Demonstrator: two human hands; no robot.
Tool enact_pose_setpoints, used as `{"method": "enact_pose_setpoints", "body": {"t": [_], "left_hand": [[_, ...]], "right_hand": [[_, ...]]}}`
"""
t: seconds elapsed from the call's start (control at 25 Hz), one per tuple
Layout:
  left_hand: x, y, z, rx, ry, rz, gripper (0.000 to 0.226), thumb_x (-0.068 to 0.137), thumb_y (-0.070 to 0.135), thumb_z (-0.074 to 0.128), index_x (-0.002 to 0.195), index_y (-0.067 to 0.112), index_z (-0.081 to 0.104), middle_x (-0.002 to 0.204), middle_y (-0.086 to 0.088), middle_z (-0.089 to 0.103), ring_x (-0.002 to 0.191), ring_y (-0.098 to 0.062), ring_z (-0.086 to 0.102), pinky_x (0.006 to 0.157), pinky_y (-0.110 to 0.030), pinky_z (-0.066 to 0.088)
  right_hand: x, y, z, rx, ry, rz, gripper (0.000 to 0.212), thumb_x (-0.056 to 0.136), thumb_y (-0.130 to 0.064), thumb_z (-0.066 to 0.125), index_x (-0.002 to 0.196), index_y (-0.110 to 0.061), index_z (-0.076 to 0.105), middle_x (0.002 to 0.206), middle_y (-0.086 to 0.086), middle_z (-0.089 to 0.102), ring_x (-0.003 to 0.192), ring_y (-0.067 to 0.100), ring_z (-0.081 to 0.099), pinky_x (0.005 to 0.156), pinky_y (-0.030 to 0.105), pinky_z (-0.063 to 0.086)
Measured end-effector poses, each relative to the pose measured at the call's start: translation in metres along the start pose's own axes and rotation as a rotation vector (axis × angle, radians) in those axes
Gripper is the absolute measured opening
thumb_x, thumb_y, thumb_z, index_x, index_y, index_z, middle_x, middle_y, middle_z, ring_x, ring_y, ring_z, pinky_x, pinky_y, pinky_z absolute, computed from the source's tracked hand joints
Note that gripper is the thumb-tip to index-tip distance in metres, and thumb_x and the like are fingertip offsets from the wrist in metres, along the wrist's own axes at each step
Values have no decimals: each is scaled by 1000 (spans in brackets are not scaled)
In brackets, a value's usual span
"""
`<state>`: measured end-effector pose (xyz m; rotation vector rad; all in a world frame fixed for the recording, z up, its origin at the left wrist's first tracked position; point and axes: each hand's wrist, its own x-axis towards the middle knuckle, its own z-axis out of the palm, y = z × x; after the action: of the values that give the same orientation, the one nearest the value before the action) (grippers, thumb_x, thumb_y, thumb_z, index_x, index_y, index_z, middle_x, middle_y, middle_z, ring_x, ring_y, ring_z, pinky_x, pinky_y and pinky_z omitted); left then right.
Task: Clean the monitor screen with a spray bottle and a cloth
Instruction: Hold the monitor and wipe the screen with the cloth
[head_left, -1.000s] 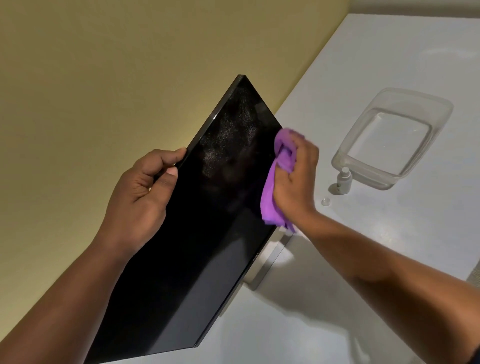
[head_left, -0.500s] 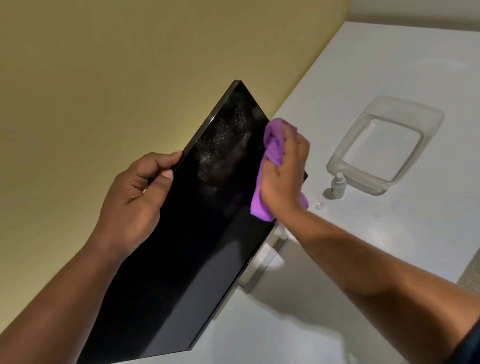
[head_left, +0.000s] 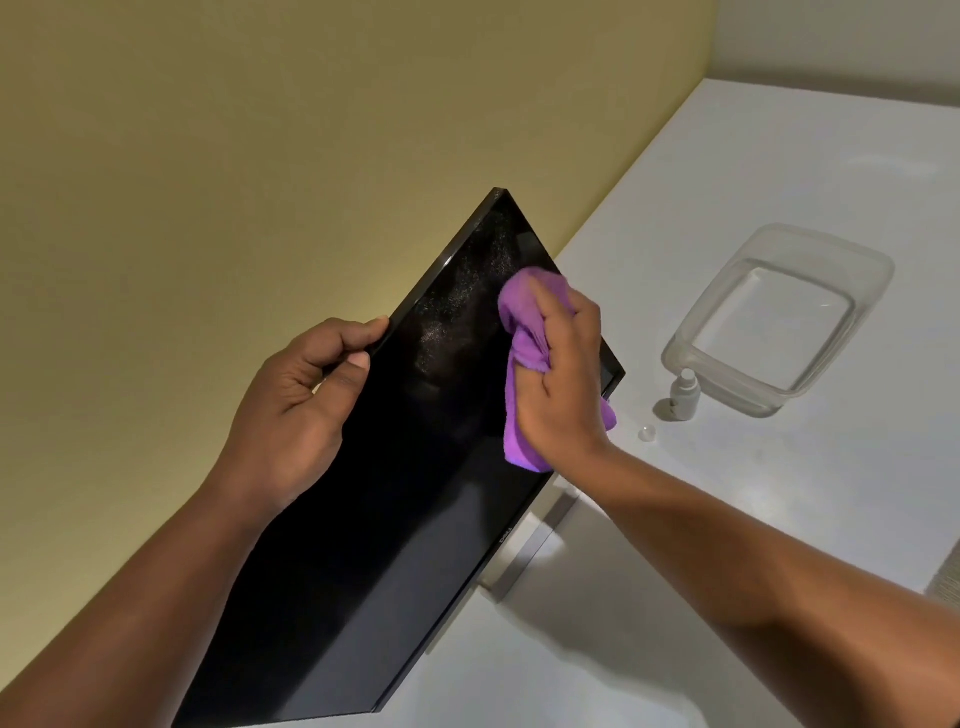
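Monitor screen (head_left: 395, 519), dark and tilted, stands on the white tabletop (head_left: 779, 493). My left hand (head_left: 296, 415) clasps its upper edge, thumb on the glass. My right hand (head_left: 561, 379) clutches a bunched purple cloth (head_left: 519, 312) against the screen, just beside a speckled patch (head_left: 457, 312). Right of the monitor: spray bottle (head_left: 684, 395), small cap (head_left: 645, 433), clear tub (head_left: 779, 317).

Glossy black monitor screen (head_left: 395, 519), soft purple cloth (head_left: 522, 322), clear plastic tub (head_left: 878, 270), smooth white table (head_left: 779, 166)

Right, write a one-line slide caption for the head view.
Left hand steadies the monitor while right hand wipes with a purple cloth.
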<state>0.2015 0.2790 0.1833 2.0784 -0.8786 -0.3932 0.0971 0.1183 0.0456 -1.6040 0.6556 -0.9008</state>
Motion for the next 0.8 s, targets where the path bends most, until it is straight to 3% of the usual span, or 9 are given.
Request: {"method": "enact_pose_setpoints", "body": {"t": [0.04,0.16,0.4,0.56,0.64,0.8], "left_hand": [[0,-1,1,10,0,-1,30,96,29,54,117,40,72,121,11,72,123,-17,64,115,-51,43],[-1,0,0,30,-1,2,30,96,29,54,118,40,71,118,12,72,120,-17,65,113,-52,44],[0,1,0,23,13,-10,30,95,31,54,115,45,71,118,14,73,119,-16,65,113,-51,45],[-1,0,1,24,16,-3,30,95,29,55,118,37,73,117,13,73,117,-17,66,111,-48,45],[0,-1,0,28,20,-11,31,95,29,55,119,35,73,116,13,72,116,-16,66,110,-47,45],[2,0,0,30,27,-4,30,94,30,55,119,37,72,117,13,72,116,-16,66,110,-43,45]], "right_hand": [[-4,6,-6,-8,-4,18,57,92,1,57,144,-20,47,139,2,37,132,17,43,112,42,42],[28,-2,-19,3,102,94,59,90,6,54,144,-18,50,136,0,38,127,13,43,112,19,35],[56,-13,-22,-89,14,-222,60,87,3,54,144,-13,52,141,16,46,131,33,46,109,48,42],[84,-27,-32,-117,45,-265,51,88,0,56,137,-11,60,133,15,53,122,31,53,103,44,45],[96,-47,-31,-213,-52,-345,50,84,-3,55,132,-15,65,131,11,57,115,32,55,100,39,44],[134,-71,-56,-437,-276,-357,50,78,-12,46,118,-27,72,123,2,63,111,33,57,98,42,45]]}}
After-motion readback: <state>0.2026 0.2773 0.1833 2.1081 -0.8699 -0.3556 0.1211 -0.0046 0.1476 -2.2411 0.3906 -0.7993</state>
